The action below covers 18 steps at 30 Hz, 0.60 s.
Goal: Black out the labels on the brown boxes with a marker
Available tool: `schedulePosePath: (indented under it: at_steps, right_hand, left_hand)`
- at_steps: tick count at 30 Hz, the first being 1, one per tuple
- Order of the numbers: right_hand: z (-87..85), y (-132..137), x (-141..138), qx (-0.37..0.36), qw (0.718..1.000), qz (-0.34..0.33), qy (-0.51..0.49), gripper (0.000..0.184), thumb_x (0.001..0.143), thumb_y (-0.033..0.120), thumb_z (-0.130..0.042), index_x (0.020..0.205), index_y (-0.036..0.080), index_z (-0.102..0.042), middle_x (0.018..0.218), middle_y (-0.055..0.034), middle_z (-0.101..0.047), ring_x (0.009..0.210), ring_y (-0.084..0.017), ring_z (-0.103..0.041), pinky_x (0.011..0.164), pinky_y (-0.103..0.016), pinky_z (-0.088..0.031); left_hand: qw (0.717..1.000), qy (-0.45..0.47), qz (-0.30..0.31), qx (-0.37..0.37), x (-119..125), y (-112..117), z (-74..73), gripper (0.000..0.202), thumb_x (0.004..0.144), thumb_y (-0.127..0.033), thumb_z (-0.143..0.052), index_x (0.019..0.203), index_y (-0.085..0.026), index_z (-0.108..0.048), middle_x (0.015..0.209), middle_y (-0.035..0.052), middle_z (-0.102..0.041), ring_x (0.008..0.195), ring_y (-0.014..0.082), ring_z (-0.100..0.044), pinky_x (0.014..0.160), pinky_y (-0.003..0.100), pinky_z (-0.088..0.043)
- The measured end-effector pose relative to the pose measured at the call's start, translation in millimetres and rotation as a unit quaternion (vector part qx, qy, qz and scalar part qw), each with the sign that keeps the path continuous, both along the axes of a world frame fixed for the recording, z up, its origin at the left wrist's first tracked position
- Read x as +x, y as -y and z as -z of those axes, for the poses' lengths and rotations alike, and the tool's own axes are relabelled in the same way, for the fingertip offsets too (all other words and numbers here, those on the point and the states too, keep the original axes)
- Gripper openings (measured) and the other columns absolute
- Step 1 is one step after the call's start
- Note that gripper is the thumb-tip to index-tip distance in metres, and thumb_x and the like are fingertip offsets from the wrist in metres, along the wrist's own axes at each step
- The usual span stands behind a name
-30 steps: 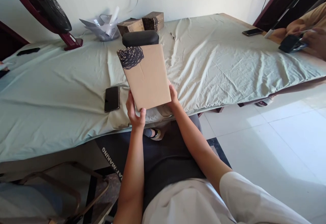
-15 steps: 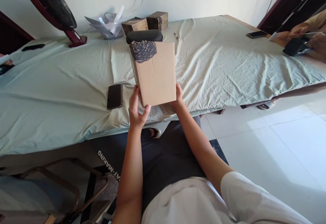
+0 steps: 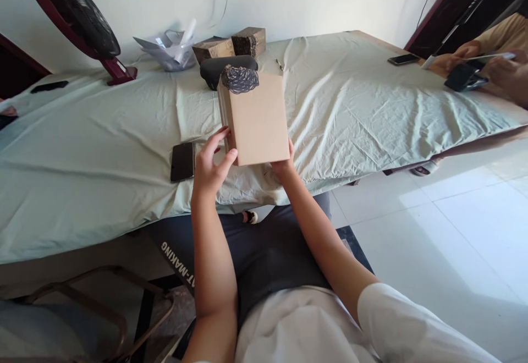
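A brown cardboard box (image 3: 260, 124) with black scribbled lines at its upper left corner is held up, tilted, over the cloth-covered table. My right hand (image 3: 284, 160) grips its lower right corner, with most of the fingers hidden behind it. At the lower left edge, my left hand (image 3: 212, 162) pinches the box, its thumb near the bottom corner and fingertips on the left side. A dark phone (image 3: 182, 162) lies just left of my left hand. Behind the box sits a black rounded case (image 3: 210, 71), partly covered by it.
Two patterned boxes (image 3: 248, 42) and a clear plastic basket (image 3: 175, 58) of items stand by the wall. A dark red fan (image 3: 119, 72) is at the left. Another person's hands (image 3: 501, 71) work at the right, near a second phone (image 3: 403, 60). The pale green cloth (image 3: 355, 126) is wrinkled.
The box has turned, so more of its left side shows. My left hand has shifted left, its fingers more bent and spread from the thumb. My right hand keeps its hold.
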State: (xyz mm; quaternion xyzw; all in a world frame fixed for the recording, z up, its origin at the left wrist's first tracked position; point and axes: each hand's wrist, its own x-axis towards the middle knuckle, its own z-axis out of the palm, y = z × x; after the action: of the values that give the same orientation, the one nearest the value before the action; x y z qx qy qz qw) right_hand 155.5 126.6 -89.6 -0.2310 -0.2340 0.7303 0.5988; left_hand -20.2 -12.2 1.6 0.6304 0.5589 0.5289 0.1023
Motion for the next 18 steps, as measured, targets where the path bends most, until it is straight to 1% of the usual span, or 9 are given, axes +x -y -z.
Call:
schedulePosePath:
  at_steps: [3,5,7,9,11,13,15,18]
  right_hand:
    - [-4.9,-3,-1,-0.037,0.997,0.023,-0.061,0.02,0.093,0.044,-0.066,0.084,0.028,-0.061,0.069,0.0043,-0.067,0.073,-0.018,-0.068,0.071,-0.029,-0.062]
    - [-6.8,-6,-2,-0.03,0.997,0.009,-0.071,0.018,0.093,0.044,-0.065,0.085,0.028,-0.062,0.07,0.004,-0.069,0.073,-0.018,-0.069,0.071,-0.03,-0.063]
    - [-7.4,-11,-2,-0.013,0.998,-0.012,-0.059,0.02,0.089,0.046,-0.069,0.087,0.027,-0.063,0.072,0.0038,-0.071,0.073,-0.018,-0.07,0.071,-0.031,-0.062]
    - [-7.7,-16,-1,0.011,0.999,-0.024,-0.034,0.026,0.084,0.05,-0.074,0.089,0.027,-0.064,0.075,0.0035,-0.073,0.074,-0.019,-0.071,0.073,-0.032,-0.063]
    - [-8.3,-20,-1,0.034,0.999,-0.018,-0.017,0.033,0.08,0.055,-0.077,0.091,0.027,-0.063,0.077,0.0031,-0.074,0.076,-0.02,-0.073,0.078,-0.035,-0.065]
    - [-9.5,-22,-2,0.048,0.999,-0.008,-0.009,0.036,0.078,0.057,-0.078,0.091,0.028,-0.062,0.078,0.0031,-0.074,0.077,-0.02,-0.074,0.081,-0.035,-0.065]
    - [-11.6,-20,-2,0.051,0.999,-0.011,-0.003,0.034,0.078,0.055,-0.078,0.089,0.028,-0.062,0.078,0.0028,-0.074,0.076,-0.019,-0.073,0.08,-0.034,-0.065]
    - [-15.9,-12,0,0.051,0.998,-0.02,0.011,0.03,0.081,0.054,-0.073,0.092,0.027,-0.066,0.083,0.0011,-0.075,0.081,-0.02,-0.075,0.081,-0.034,-0.066]
  left_hand:
    - [0.998,0.019,0.012,-0.054,2,-6,-16.7,0.055,0.096,-0.048,-0.075,0.146,-0.027,-0.073,0.161,0.0116,-0.068,0.153,0.0345,-0.063,0.116,0.048,-0.059]
    - [0.997,0.03,0.005,-0.073,0,-12,-24.8,0.049,0.095,-0.049,-0.076,0.139,-0.028,-0.077,0.157,0.0099,-0.072,0.149,0.0336,-0.066,0.116,0.048,-0.059]
    - [0.996,0.043,-0.017,-0.073,-4,-19,-26.7,0.039,0.094,-0.049,-0.078,0.126,-0.027,-0.082,0.152,0.0092,-0.076,0.142,0.0335,-0.07,0.117,0.048,-0.058]
    - [0.996,0.061,-0.042,-0.055,-6,-26,-21.0,0.033,0.093,-0.051,-0.079,0.113,-0.025,-0.084,0.146,0.0095,-0.079,0.135,0.0336,-0.074,0.118,0.049,-0.058]
    - [0.994,0.089,-0.05,-0.03,-4,-30,-8.9,0.032,0.093,-0.051,-0.079,0.111,-0.024,-0.084,0.141,0.01,-0.081,0.131,0.033,-0.076,0.116,0.048,-0.06]
    - [0.992,0.119,-0.04,-0.005,-1,-29,5.6,0.036,0.094,-0.049,-0.079,0.121,-0.025,-0.081,0.143,0.0105,-0.08,0.133,0.0321,-0.076,0.111,0.046,-0.063]
    - [0.991,0.13,-0.028,0.013,2,-24,18.2,0.04,0.096,-0.048,-0.078,0.128,-0.025,-0.079,0.15,0.0117,-0.076,0.137,0.0317,-0.074,0.108,0.043,-0.065]
    - [0.992,0.126,-0.014,0.007,0,-14,27.3,0.046,0.096,-0.048,-0.079,0.137,-0.027,-0.075,0.159,0.0127,-0.07,0.143,0.0324,-0.071,0.105,0.042,-0.066]
